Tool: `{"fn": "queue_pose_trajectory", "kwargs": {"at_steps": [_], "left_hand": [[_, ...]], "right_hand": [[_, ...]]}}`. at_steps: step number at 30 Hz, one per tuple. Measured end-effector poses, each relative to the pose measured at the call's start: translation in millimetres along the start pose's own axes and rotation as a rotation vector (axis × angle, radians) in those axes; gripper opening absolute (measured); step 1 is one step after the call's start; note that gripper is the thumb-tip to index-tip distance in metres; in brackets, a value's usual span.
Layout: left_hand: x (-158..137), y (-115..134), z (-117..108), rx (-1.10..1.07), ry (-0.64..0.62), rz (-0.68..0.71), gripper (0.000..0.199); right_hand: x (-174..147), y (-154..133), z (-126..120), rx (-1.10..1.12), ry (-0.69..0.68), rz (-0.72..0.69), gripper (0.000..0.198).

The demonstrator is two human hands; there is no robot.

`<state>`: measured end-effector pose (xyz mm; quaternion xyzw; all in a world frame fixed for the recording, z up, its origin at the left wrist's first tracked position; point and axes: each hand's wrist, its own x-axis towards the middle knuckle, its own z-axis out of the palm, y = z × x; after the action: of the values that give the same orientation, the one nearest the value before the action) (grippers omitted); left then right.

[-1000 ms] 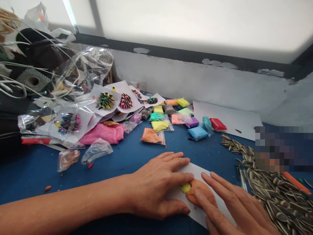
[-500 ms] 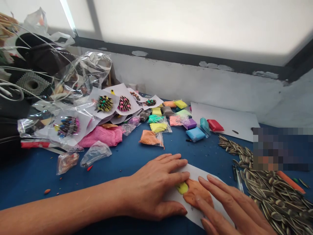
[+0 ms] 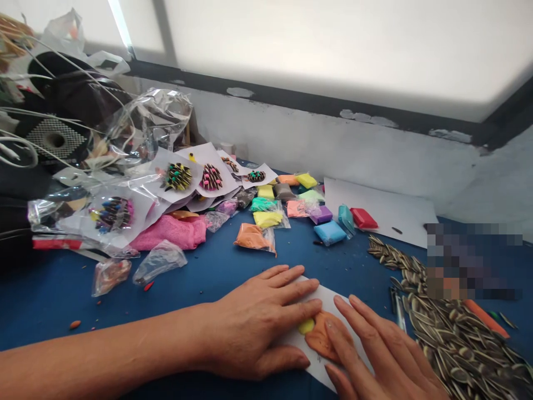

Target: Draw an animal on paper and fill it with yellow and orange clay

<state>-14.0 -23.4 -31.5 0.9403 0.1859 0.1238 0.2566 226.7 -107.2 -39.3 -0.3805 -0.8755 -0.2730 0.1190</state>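
Flat on a white sheet of paper (image 3: 328,298) rests my left hand (image 3: 262,319), its fingers stretched out and the thumb apart. Beside its fingertips, a flattened piece of orange modelling clay (image 3: 322,340) lies on the paper, with a small yellow clay piece (image 3: 307,326) against its left side. My right hand (image 3: 381,350) is spread over the right part of the orange clay, and a finger touches its surface. Part of the clay is hidden under that hand.
Sunflower seeds (image 3: 458,333) are heaped at the right. Packets of coloured clay, such as a blue packet (image 3: 330,232) and an orange packet (image 3: 254,238), lie behind the hands. Seed-covered clay pieces on paper (image 3: 211,176), a pink cloth (image 3: 175,232) and plastic bags (image 3: 160,262) are at the left.
My right hand has shifted slightly left over the orange clay, covering more of it. The left hand stays flat on the paper. The camera view has moved a little.
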Motion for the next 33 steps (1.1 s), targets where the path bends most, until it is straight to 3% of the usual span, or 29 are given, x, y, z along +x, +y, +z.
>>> {"fn": "queue_pose_trajectory", "kwargs": {"at_steps": [11, 21, 26, 33], "left_hand": [[-0.1, -1.5, 2.0, -0.012, 0.011, 0.001, 0.066], [-0.5, -3.9, 4.4, -0.009, 0.04, 0.026, 0.068], [-1.5, -3.1, 5.5, 0.012, 0.028, 0.025, 0.068], [-1.7, -3.4, 7.8, 0.014, 0.059, 0.038, 0.064]], "right_hand": [[6.2, -5.4, -6.2, -0.031, 0.007, -0.029, 0.041], [3.0, 8.5, -7.0, 0.283, 0.047, 0.311, 0.015], [7.6, 3.4, -12.3, 0.454, -0.055, 0.375, 0.012], [15.9, -5.7, -13.0, 0.397, -0.055, 0.416, 0.018]]}}
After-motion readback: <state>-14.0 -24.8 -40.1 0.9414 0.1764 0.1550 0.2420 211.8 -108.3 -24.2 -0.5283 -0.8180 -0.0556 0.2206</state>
